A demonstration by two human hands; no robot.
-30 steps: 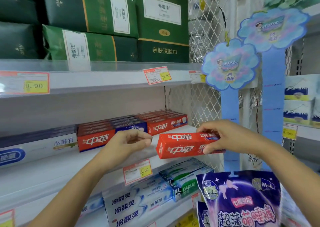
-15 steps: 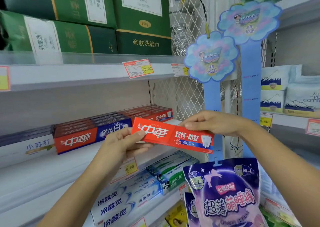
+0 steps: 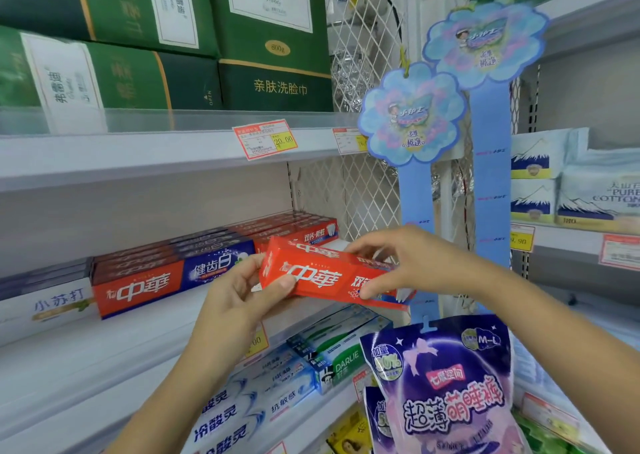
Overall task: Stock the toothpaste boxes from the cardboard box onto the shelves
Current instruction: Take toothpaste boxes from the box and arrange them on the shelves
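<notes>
Store shelving in white, three tiers in sight, wire mesh panel (image 3: 363,190) at the right end of the bay. Top shelf (image 3: 138,148): stacked dark green packs (image 3: 273,37) with white labels, a red-and-yellow price tag (image 3: 265,139) clipped to the shelf lip. Middle shelf (image 3: 86,349): a row of red-and-blue toothpaste boxes (image 3: 166,277) lying flat, stacked, printed fronts outward; a second red stack (image 3: 294,228) further back towards the mesh; pale boxes (image 3: 45,301) at the far left.

Held in front of the middle shelf, not resting on it: red toothpaste box (image 3: 318,275), long side roughly level, tilted slightly down to the right, left end face turned towards the camera. Left hand (image 3: 239,294) pinching the box's left end, thumb on the front face, fingers behind. Right hand (image 3: 405,263) closed over the right end from above, thumb under the lower front edge, fingers curled over the top.

Lower shelf: white-and-blue toothpaste boxes (image 3: 249,401) and a green-and-white Darlie box (image 3: 343,356). Bottom right, nearest the camera: purple hanging packet (image 3: 450,391) with pink lettering. Behind it, two blue hanging strips topped with flower-shaped cards (image 3: 412,114). Far right: white cotton packs (image 3: 595,190) on the neighbouring shelves. Cardboard box out of view.
</notes>
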